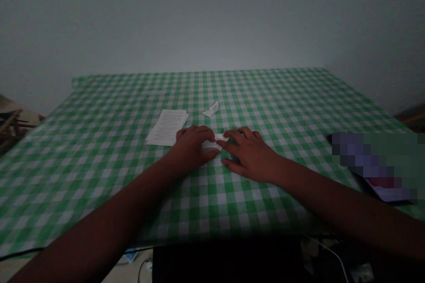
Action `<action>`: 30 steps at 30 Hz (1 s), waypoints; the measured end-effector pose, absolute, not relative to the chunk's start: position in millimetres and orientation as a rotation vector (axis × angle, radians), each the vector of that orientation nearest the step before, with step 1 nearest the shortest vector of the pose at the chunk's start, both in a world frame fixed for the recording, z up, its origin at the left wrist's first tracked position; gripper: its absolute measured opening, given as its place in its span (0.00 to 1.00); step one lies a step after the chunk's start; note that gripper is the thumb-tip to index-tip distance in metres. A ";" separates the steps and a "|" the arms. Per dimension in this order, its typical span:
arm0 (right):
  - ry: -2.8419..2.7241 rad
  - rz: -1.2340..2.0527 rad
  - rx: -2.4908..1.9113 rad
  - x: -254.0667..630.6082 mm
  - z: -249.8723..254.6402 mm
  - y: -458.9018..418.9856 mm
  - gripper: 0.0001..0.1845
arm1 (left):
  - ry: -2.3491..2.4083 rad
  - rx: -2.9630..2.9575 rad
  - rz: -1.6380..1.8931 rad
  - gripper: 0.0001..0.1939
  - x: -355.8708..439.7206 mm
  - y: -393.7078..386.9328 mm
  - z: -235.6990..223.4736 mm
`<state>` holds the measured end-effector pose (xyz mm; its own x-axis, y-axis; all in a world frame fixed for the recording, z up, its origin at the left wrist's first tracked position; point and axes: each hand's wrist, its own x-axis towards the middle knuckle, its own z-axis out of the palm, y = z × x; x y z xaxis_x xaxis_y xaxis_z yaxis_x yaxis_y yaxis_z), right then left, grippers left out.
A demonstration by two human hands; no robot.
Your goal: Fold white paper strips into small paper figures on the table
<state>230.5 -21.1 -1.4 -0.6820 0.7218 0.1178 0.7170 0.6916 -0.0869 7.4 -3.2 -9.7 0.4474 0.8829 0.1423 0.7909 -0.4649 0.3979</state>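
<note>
Both my hands rest in the middle of a table under a green and white checked cloth (232,97). My left hand (192,146) has its fingers curled over a small folded piece of white paper (214,142) and presses it down. My right hand (250,152) touches the same paper from the right, fingers bent on it. Most of the paper is hidden between the two hands.
A small stack of printed white sheets (168,127) lies just behind my left hand. A little folded paper piece (211,109) sits further back. A dark flat object (375,163), partly blurred out, lies at the right edge. Cables hang below the table's front edge.
</note>
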 end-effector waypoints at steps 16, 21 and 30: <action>-2.766 0.111 -1.202 234.7 -3.6 -16.4 0.29 | 1.464 2.422 0.407 0.16 9.1 -3.3 -7.6; -2.760 0.144 -1.176 237.3 -4.0 -13.1 0.30 | 1.483 2.420 0.409 0.14 9.0 -1.2 -8.9; -2.699 0.222 -1.066 241.2 9.7 -14.5 0.20 | 1.454 2.420 0.390 0.15 8.3 -1.1 -5.0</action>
<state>241.2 -14.5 9.7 -0.7086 0.6877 0.1579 0.6526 0.7239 -0.2237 8.3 -1.1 -5.0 0.4537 0.8874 0.0813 0.8088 -0.4484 0.3805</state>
